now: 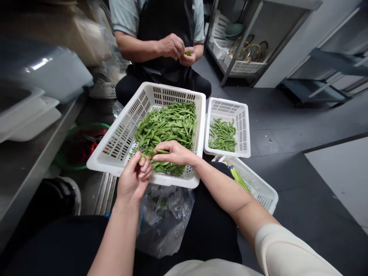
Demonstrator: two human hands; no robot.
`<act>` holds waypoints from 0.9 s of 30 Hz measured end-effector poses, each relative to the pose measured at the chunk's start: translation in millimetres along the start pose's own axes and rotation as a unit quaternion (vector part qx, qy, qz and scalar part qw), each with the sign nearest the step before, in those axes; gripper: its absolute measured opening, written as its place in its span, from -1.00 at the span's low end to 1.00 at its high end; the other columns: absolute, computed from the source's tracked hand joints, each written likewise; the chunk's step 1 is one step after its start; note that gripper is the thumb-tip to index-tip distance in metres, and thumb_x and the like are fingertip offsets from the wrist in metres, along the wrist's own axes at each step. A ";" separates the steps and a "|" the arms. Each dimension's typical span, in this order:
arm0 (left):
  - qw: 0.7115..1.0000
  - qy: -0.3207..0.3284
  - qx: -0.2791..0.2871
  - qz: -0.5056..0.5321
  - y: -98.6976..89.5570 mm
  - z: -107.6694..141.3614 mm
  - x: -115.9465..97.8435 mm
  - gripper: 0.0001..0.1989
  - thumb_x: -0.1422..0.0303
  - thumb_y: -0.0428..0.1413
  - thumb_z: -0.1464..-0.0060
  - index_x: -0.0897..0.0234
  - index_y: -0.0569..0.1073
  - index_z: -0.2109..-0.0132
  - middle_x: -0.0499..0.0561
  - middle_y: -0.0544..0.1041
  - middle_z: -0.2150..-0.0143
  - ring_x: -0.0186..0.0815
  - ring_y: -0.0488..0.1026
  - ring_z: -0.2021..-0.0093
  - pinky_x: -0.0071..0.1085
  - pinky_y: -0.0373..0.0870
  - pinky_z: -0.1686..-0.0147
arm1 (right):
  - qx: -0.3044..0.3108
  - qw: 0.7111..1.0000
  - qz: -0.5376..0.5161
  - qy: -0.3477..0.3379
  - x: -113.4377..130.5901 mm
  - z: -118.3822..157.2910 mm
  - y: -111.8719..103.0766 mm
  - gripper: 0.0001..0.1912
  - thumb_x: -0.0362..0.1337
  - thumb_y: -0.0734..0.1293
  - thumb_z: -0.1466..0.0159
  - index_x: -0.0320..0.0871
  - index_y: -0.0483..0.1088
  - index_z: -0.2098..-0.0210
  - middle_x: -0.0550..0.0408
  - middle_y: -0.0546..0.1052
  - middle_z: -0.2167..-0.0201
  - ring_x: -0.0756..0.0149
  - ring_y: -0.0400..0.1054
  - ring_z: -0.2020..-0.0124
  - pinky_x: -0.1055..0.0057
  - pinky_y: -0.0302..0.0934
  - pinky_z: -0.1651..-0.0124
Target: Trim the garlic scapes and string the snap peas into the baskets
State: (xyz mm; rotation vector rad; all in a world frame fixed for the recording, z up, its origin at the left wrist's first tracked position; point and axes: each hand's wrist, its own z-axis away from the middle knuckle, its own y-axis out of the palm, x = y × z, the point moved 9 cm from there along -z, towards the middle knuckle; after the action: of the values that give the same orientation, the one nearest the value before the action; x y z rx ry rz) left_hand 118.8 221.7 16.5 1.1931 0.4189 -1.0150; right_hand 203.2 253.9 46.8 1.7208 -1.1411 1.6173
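A large white basket (97, 159) in front of me holds a heap of green pea pods (169, 124). Over its near edge, my left hand (135, 176) is closed, with a bit of green pod showing between thumb and fingers. My right hand (175, 153) reaches in from the right, pinching a pea pod (161, 151) between thumb and forefinger. The two hands almost meet above the heap. How far the pods run inside my left fingers is hidden.
A smaller white basket (243, 130) with fewer pods stands to the right, above another basket (270, 199) holding long green stalks (240, 178). Opposite sits a co-worker (165, 23), hands together over some green pieces. A clear plastic bag (163, 226) hangs below the large basket.
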 end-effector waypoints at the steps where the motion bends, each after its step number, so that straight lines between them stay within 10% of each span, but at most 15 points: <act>1: 1.000 0.011 0.005 -0.002 1.3 0.2 -1.1 -0.62 0.26 0.19 0.03 0.29 0.18 0.61 -0.22 0.12 0.71 -0.61 -0.04 0.75 -0.67 -0.05 0.77 | -0.011 1.000 -0.022 0.001 -0.1 0.5 -2.6 -0.65 -0.07 0.38 -0.08 -0.24 0.31 0.56 0.20 0.25 0.57 0.47 0.09 0.46 0.47 0.00 0.35; 9: 0.999 0.037 0.007 -0.010 5.3 -0.8 -2.0 -0.60 0.25 0.28 0.19 0.30 0.21 0.62 -0.21 0.15 0.72 -0.61 -0.02 0.74 -0.68 -0.06 0.77 | -0.102 0.936 -0.315 0.119 -32.3 4.6 -11.2 -0.61 -0.05 0.45 0.01 -0.22 0.29 0.47 0.29 0.16 0.64 0.60 -0.13 0.65 0.59 -0.26 0.64; 14: 0.999 0.035 -0.009 -0.017 -11.2 5.2 -2.1 -0.65 0.27 0.24 0.17 0.30 0.23 0.63 -0.19 0.18 0.70 -0.58 0.05 0.72 -0.67 0.00 0.76 | -0.306 0.883 -0.335 0.122 -46.0 15.4 -75.2 -0.83 -0.24 0.30 -0.16 -0.19 0.24 0.44 0.23 0.25 0.56 0.58 0.10 0.60 0.65 0.02 0.60; 20: 0.993 0.060 -0.076 -0.068 -32.0 7.6 -4.7 -0.80 0.31 0.26 0.27 0.32 0.41 0.53 -0.09 0.39 0.59 -0.50 0.28 0.62 -0.66 0.12 0.73 | -0.241 0.954 0.090 0.156 -38.8 5.3 -95.5 -0.77 -0.38 0.22 -0.08 -0.14 0.27 0.23 0.16 0.37 0.43 0.42 0.23 0.50 0.42 0.23 0.35; 27: 0.992 0.047 -0.078 -0.085 -27.9 13.3 -7.1 -0.70 0.34 0.34 0.35 0.36 0.52 0.37 -0.09 0.39 0.59 -0.51 0.27 0.62 -0.68 0.10 0.75 | -0.050 0.827 0.513 0.223 -61.0 -16.0 -52.9 -0.69 -0.37 0.21 -0.15 -0.14 0.33 0.10 -0.13 0.52 0.25 0.05 0.41 0.20 0.26 0.22 0.21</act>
State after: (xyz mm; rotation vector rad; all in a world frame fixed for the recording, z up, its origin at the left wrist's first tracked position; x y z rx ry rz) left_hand 89.1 212.1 10.7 1.0797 0.6711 -1.0537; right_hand 242.9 308.2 -0.7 0.5006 -1.9891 2.2945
